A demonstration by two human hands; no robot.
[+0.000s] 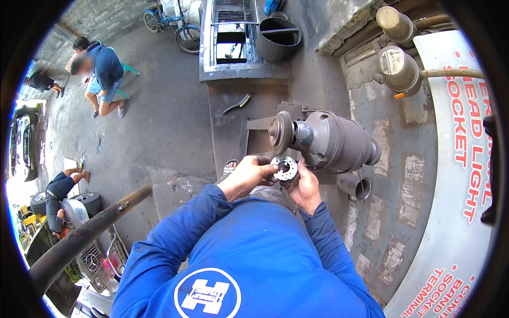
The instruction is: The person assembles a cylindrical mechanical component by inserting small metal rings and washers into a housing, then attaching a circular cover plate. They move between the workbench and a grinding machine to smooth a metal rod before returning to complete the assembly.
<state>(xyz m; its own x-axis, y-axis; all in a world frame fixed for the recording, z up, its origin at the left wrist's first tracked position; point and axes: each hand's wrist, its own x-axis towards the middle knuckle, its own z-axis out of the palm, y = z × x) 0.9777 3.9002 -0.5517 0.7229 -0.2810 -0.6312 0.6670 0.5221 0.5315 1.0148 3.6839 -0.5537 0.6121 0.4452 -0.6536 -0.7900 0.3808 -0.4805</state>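
Observation:
In front of my waist I hold a round, silvery metal plate [288,168] with a central opening and several small holes. My left hand [248,176] pinches its left edge between thumb and fingers. On the plate's other side my right hand [304,186] grips it, thumb up along the edge and the other fingers partly hidden behind. Just beyond my hands stands a bench grinder [335,139] with a grey motor body. Its round wheel [281,132] sits close above the plate, apart from it. A wire brush [237,104] lies on the surface farther off.
A dark bucket [277,49] stands beside a metal frame with a grille [233,66]. To the right are capped cylinders [398,70], a short pipe [354,185] and a large sign board [424,159]. A rusty pole [95,233] slants at left. People [103,71] are farther left.

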